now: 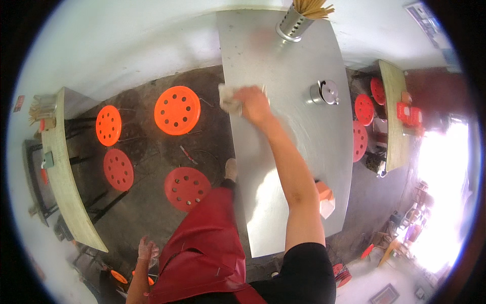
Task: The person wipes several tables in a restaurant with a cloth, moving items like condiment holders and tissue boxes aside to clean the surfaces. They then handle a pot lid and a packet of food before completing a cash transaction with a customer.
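My right hand (253,104) holds a pale, crumpled cloth (229,99) against the left edge of a stainless-steel tabletop (265,144). The cloth is slightly blurred. My left hand (147,249), in a thin clear glove, hangs low at the left beside my red apron (209,243); its fingers are loosely curled and nothing shows in them. On the tabletop, right of my right hand, stands a lidded metal pot (324,92). A perforated metal holder (293,26) full of chopsticks is at the far end. An orange and white box (325,199) lies partly behind my right arm.
Orange round stools (177,110) and red ones (187,189) stand on the floor to the left. Another table (70,182) is at the far left, with a chopstick holder on it. At the right, more red stools (364,110) stand by a wooden-topped table (395,117).
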Tool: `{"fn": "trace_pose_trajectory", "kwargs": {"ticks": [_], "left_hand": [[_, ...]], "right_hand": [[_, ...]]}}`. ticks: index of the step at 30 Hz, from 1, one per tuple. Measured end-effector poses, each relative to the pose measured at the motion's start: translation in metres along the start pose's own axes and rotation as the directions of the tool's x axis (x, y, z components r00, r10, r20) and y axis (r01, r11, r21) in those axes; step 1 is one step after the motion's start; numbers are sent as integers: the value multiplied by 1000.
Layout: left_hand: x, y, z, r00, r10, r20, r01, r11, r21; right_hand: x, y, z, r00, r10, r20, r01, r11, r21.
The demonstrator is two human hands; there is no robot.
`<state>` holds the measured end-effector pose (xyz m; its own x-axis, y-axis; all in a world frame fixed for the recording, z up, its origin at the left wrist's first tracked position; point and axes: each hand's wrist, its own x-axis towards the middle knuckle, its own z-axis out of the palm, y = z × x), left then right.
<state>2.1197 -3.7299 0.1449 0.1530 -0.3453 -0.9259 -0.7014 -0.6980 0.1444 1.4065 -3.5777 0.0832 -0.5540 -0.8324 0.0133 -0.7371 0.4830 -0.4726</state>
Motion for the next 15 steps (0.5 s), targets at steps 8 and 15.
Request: {"fn": "trace_pose_trajectory", "kwargs": {"ticks": [8, 15], "left_hand": [[32, 49, 4, 986, 37, 163, -39, 999, 9], [46, 50, -17, 968, 94, 234, -94, 996, -10]], "right_hand": [[-355, -139, 51, 915, 362, 176, -381, 920, 87], [-645, -275, 70, -114, 913, 393, -993, -114, -24]]}}
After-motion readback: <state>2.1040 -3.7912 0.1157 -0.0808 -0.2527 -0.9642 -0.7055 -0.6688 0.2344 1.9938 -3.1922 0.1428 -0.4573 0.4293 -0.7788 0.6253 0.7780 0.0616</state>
